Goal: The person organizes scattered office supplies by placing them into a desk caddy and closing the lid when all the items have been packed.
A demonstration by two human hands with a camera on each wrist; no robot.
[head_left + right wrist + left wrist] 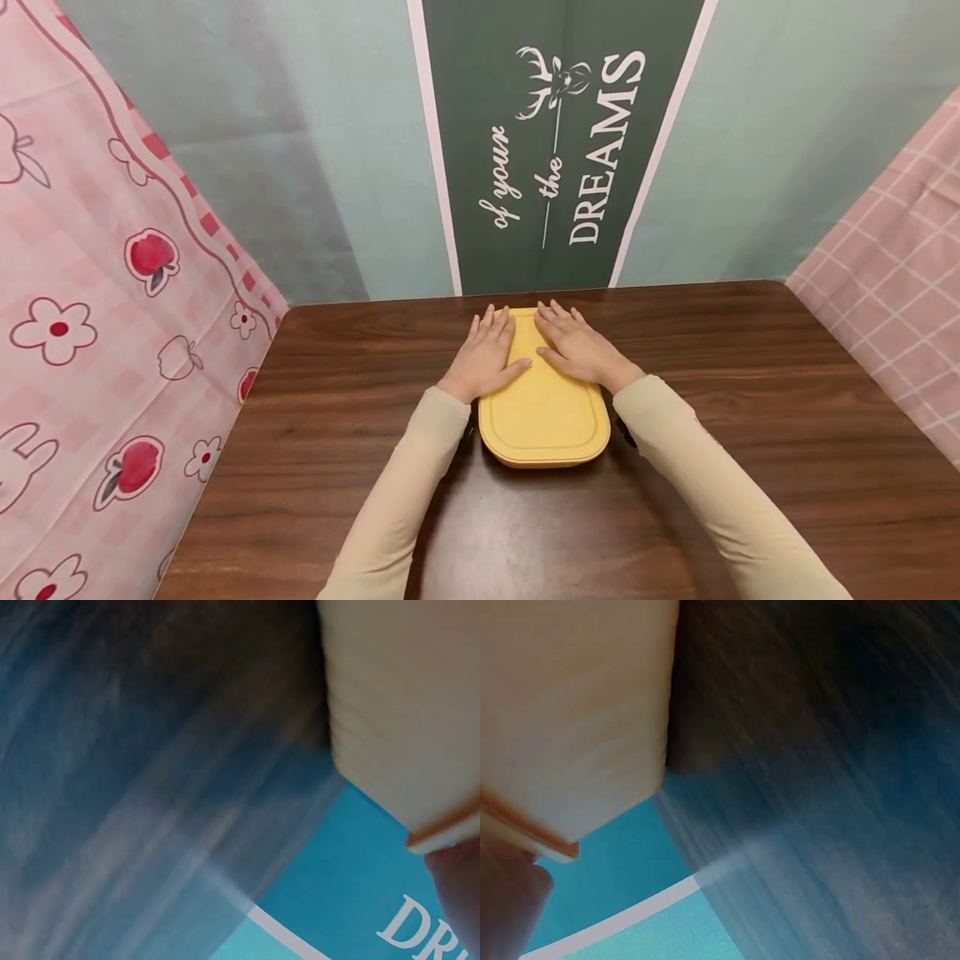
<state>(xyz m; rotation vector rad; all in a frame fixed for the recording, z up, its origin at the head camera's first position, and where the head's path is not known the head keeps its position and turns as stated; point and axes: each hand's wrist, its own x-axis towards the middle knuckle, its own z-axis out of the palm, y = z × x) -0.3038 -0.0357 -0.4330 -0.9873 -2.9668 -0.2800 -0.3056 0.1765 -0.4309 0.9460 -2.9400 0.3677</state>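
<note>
A yellow rectangular storage box [546, 421] with rounded corners and a fitted lid stands on the table, its long side pointing away from me. My left hand [486, 354] lies flat on the lid's left edge, fingers straight and pointing to the far end. Mirroring it, my right hand [581, 348] rests on the right edge, thumb turned inward. The thumbs lie close together over the lid's middle. Both wrist views show the box's side wall [577, 712] and a bit of a finger [459, 889] at the lid's rim. The contents are hidden under the lid.
The dark wood table [337, 433] ends at a far edge just beyond the box. Behind it hangs a green cloth [540, 267] with white lettering. A pink patterned cloth [112, 358] borders the left side, and a pink checked one [900, 275] the right.
</note>
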